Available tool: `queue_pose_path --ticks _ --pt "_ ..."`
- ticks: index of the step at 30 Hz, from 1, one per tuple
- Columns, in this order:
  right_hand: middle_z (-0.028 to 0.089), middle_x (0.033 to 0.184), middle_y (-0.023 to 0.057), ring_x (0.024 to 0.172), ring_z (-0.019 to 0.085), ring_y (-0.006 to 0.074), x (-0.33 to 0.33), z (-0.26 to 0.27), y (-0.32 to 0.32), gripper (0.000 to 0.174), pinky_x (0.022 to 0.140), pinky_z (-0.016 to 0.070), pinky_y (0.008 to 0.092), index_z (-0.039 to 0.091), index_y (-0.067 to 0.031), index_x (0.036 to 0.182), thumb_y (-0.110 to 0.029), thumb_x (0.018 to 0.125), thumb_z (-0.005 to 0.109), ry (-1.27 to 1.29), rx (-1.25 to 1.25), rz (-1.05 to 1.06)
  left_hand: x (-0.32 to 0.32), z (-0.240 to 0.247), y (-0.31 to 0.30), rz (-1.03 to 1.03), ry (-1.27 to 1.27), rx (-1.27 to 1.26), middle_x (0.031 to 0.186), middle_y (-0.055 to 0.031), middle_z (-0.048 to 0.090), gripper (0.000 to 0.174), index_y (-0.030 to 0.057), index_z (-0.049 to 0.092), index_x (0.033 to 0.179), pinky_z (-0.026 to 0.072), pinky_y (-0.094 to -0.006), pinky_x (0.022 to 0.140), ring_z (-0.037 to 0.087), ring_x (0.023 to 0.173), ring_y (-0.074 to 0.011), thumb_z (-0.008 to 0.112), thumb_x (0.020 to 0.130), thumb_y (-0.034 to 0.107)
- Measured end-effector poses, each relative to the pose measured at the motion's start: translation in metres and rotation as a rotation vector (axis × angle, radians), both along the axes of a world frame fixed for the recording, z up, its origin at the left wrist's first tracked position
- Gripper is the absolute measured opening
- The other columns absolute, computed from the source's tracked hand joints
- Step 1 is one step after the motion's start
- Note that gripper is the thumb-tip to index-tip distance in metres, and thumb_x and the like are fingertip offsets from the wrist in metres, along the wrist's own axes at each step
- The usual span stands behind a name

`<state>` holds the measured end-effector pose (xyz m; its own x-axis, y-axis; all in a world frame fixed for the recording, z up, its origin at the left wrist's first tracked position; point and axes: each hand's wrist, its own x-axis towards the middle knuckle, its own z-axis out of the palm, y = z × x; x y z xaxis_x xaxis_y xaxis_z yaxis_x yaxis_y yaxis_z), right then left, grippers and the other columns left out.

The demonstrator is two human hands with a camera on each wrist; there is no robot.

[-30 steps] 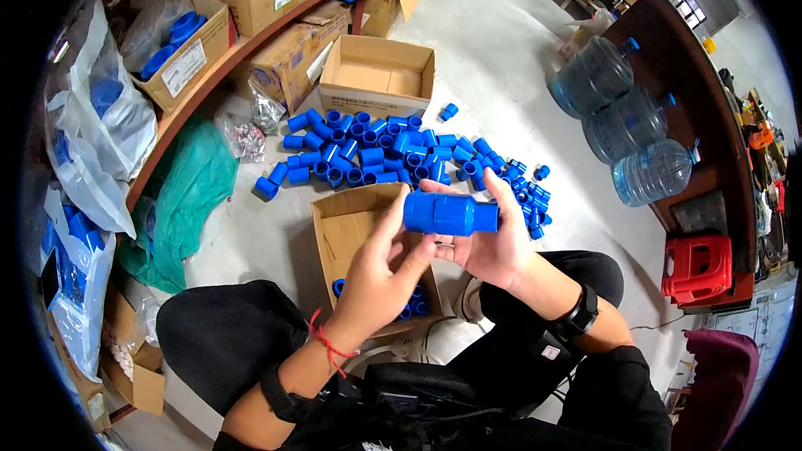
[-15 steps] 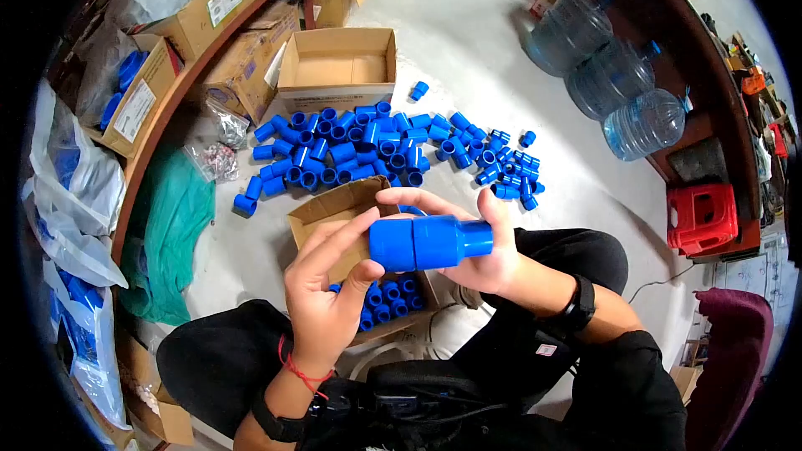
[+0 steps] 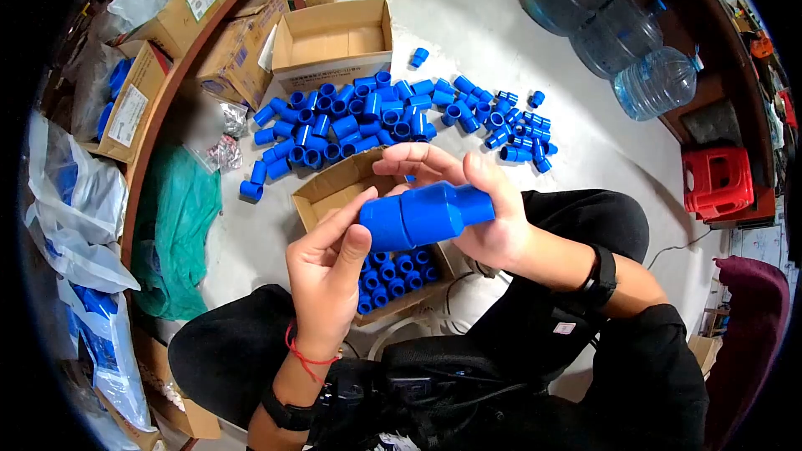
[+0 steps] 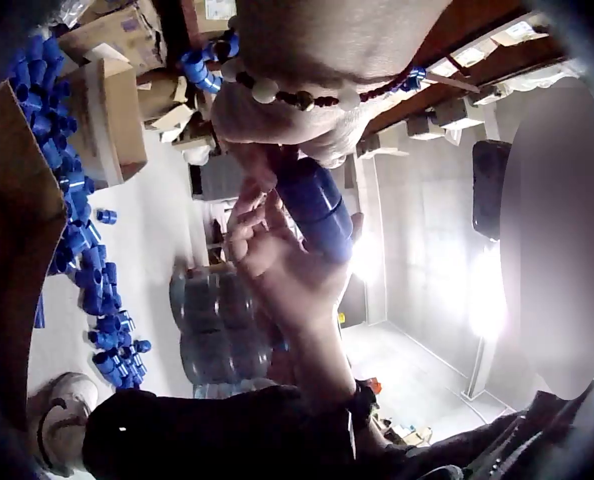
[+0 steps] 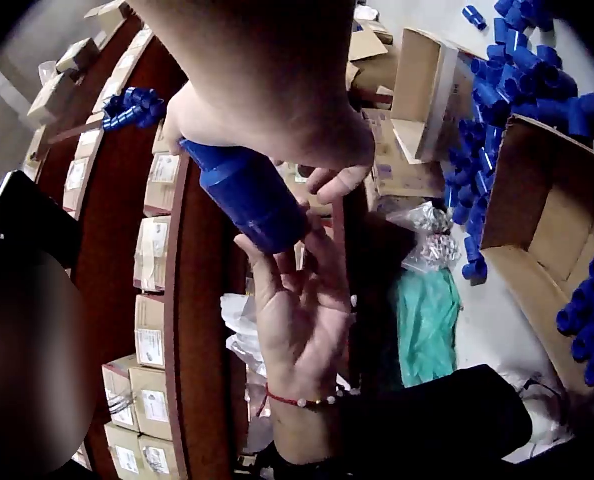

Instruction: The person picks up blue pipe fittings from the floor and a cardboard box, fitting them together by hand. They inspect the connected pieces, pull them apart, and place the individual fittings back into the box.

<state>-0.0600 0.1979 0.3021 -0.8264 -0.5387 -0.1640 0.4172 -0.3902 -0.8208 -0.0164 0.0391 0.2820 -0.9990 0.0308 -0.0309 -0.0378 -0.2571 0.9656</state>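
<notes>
Far left there's a heap of white plastic bags (image 3: 75,192) with blue parts inside, and next to them a green bag (image 3: 175,225) lying on the floor. Then comes the left hand (image 3: 330,263). Its grip is loose, with the fingers fairly straight and spread, and the thumb and fingertips just touch the wide end of the blue pipe fitting (image 3: 422,215). From the right wrist view you can see that palm wide open under the part.

The fitting sits level in the air above the person's lap, right over an open cardboard box (image 3: 322,192) that has small blue fittings in the bottom. It looks like two pieces pushed together, fat on the left and narrower on the right.

The right hand (image 3: 493,217) has its grip clamped on the narrow end, with the fingers wrapped over the top and the thumb up beside it.

Further back on the floor is a loose pile of blue fittings (image 3: 393,117), with an empty box (image 3: 334,42) behind it. Off to the right are big water jugs (image 3: 656,83) and a red stool (image 3: 718,179).
</notes>
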Motion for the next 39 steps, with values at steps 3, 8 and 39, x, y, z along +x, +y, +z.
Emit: queue_pose_path --ticks 3,8,39 --pt "0.038 0.117 0.0117 0.097 0.042 0.019 0.0 0.006 -0.002 0.074 0.087 0.0323 0.0317 0.036 -0.0017 0.117 -0.055 0.067 0.047 0.064 0.017 -0.003 0.003 0.004 0.001 -0.005 -0.122 0.074 0.088 -0.0028 0.056 0.04 -0.0023 0.053 0.103 0.0403 -0.0166 0.064 0.05 0.073 -0.0054 0.054 0.08 0.03" --pt "0.038 0.116 0.0103 0.099 0.039 0.018 -0.003 0.008 -0.002 0.067 0.087 0.0308 0.03 0.037 -0.0027 0.115 -0.038 0.06 0.053 0.212 0.058 -0.004 0.004 0.005 0.006 -0.051 -0.224 0.21 0.089 -0.0044 0.058 0.041 -0.0019 0.054 0.102 0.0454 -0.0191 0.065 0.054 0.074 -0.0071 0.05 0.081 0.033" --pt "0.021 0.128 0.0203 0.118 0.028 0.0287 -0.011 0.023 0.005 0.126 0.097 0.0224 0.0394 -0.004 -0.0042 0.129 -0.035 0.041 0.081 0.474 0.089 0.318 -0.003 0.015 -0.011 -0.141 -0.033 0.221 0.099 -0.0078 0.055 0.059 -0.0019 0.048 0.11 0.0417 -0.0233 0.079 0.053 0.089 -0.013 0.059 0.07 0.039"
